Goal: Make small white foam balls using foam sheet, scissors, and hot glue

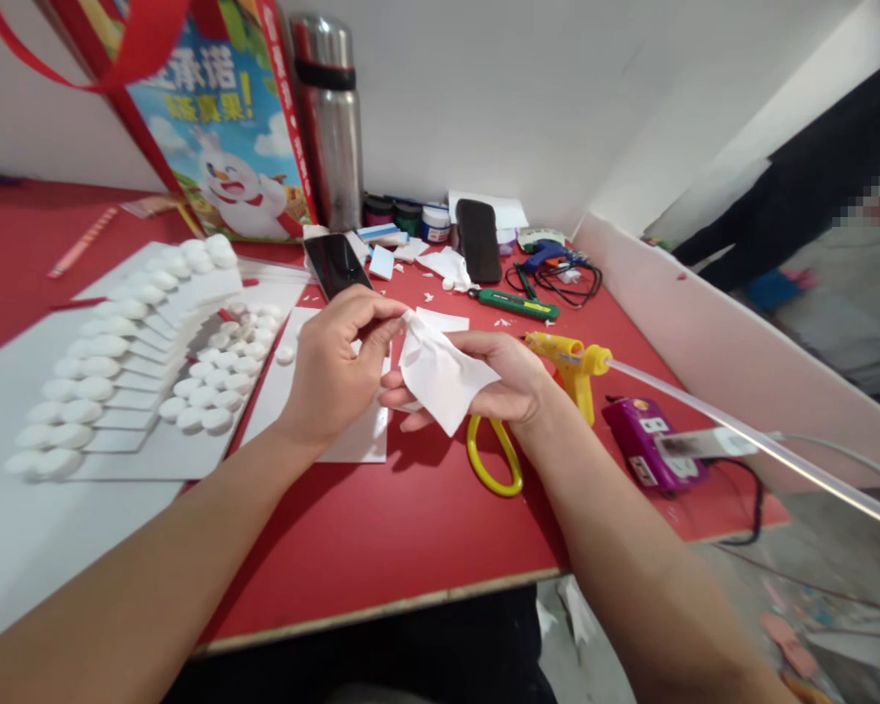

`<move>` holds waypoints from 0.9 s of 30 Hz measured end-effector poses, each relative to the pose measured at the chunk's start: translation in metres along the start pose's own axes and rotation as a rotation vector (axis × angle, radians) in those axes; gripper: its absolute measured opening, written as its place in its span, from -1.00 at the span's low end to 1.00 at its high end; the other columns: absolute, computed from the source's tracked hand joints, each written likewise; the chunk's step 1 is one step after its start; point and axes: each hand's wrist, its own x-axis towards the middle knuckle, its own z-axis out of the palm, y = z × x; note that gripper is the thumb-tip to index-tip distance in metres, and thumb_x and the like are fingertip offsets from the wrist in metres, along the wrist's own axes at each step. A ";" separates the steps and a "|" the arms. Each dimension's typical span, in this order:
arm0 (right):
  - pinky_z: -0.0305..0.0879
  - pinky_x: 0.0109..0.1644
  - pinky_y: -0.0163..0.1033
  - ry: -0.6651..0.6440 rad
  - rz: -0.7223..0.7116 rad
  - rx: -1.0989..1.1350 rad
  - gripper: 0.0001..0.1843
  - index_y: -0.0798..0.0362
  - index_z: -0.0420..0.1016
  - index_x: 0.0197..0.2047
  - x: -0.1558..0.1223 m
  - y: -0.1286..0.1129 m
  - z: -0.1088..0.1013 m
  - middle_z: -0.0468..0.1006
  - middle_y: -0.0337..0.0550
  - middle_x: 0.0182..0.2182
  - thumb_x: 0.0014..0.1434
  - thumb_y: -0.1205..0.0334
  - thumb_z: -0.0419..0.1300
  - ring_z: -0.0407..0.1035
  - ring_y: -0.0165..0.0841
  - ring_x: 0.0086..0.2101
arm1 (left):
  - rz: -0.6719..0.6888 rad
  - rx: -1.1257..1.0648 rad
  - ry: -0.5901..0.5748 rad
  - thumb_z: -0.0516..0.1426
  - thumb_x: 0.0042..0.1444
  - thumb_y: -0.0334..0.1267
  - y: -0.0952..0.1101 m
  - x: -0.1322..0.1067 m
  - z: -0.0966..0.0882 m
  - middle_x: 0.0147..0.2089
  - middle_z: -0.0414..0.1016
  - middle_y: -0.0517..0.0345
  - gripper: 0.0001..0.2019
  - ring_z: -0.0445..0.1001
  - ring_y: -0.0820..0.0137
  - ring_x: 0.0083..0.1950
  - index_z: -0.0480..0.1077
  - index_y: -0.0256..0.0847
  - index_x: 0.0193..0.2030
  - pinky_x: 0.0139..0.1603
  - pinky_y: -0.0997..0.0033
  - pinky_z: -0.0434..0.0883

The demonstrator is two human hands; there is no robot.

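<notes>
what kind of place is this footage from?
Likely a hobby craft bench, at home or in a small workshop: a yellow glue gun and scissors lie on the red table, rows of white padded cut-outs sit on white sheets, and the left hand and right hand pinch a white scrap.

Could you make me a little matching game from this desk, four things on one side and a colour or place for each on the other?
Things:
1 white sheet
2 glue gun
3 utility knife
4 flask

Descriptions:
a green, lying flat
b steel, upright at the back
c pinched by left hand and right hand
d yellow, beside the right hand

Pairs: 1-c, 2-d, 3-a, 4-b.
</notes>
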 end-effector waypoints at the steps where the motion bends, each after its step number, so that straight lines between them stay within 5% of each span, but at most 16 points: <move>1: 0.51 0.07 0.30 -0.012 0.010 0.002 -0.55 0.18 0.30 0.24 -0.001 0.000 -0.001 0.65 0.23 -0.01 0.47 0.24 -0.23 0.60 -0.04 0.01 | -0.001 -0.016 0.015 0.18 0.28 -0.43 0.000 0.000 -0.001 -0.24 0.57 0.14 -0.89 0.52 0.42 -0.26 0.55 -0.23 -0.21 -0.22 0.43 0.43; 5: 0.48 0.10 0.29 -0.012 -0.012 0.020 -0.61 0.10 0.33 0.17 0.001 0.003 -0.004 0.61 0.23 0.05 0.42 0.13 -0.09 0.55 -0.03 0.06 | 0.009 -0.074 0.023 0.18 0.30 -0.41 0.001 0.001 -0.002 -0.26 0.56 0.16 -0.89 0.49 0.43 -0.29 0.56 -0.20 -0.20 -0.23 0.42 0.42; 13: 0.59 -0.15 -0.10 0.063 -0.092 0.101 -0.58 0.07 0.45 -0.09 0.007 0.003 0.005 0.56 -0.14 -0.34 0.52 0.07 -0.16 0.52 -0.34 -0.33 | 0.117 0.043 -0.007 0.13 0.34 -0.39 0.004 0.000 -0.002 -0.20 0.58 0.08 -0.85 0.54 0.32 -0.16 0.55 -0.18 -0.18 -0.10 0.31 0.48; 19: 0.27 -0.49 -0.49 0.005 -0.137 0.160 -0.65 0.12 0.48 -0.10 0.006 0.003 0.000 0.44 -0.23 -0.41 0.53 0.13 -0.06 0.21 -0.56 -0.56 | 0.118 0.064 0.004 0.14 0.34 -0.41 0.001 -0.001 0.000 -0.20 0.58 0.09 -0.85 0.55 0.35 -0.15 0.55 -0.19 -0.17 -0.10 0.33 0.47; 22: 0.28 -0.49 -0.47 0.042 -0.205 0.049 -0.81 0.12 0.50 -0.13 0.004 0.004 0.000 0.48 -0.24 -0.41 0.38 0.14 0.23 0.25 -0.55 -0.55 | 0.105 0.059 -0.011 0.15 0.33 -0.40 0.002 -0.001 0.000 -0.20 0.58 0.09 -0.86 0.54 0.35 -0.16 0.56 -0.19 -0.17 -0.10 0.33 0.47; 27: 0.42 -0.34 -0.35 0.299 -0.335 -0.178 -0.61 0.13 0.54 -0.14 0.002 0.005 0.004 0.58 -0.24 -0.40 -0.02 0.26 0.54 0.44 -0.45 -0.44 | 0.009 0.007 -0.025 0.18 0.31 -0.40 0.003 -0.002 0.001 -0.23 0.59 0.12 -0.87 0.52 0.40 -0.25 0.59 -0.20 -0.16 -0.17 0.38 0.46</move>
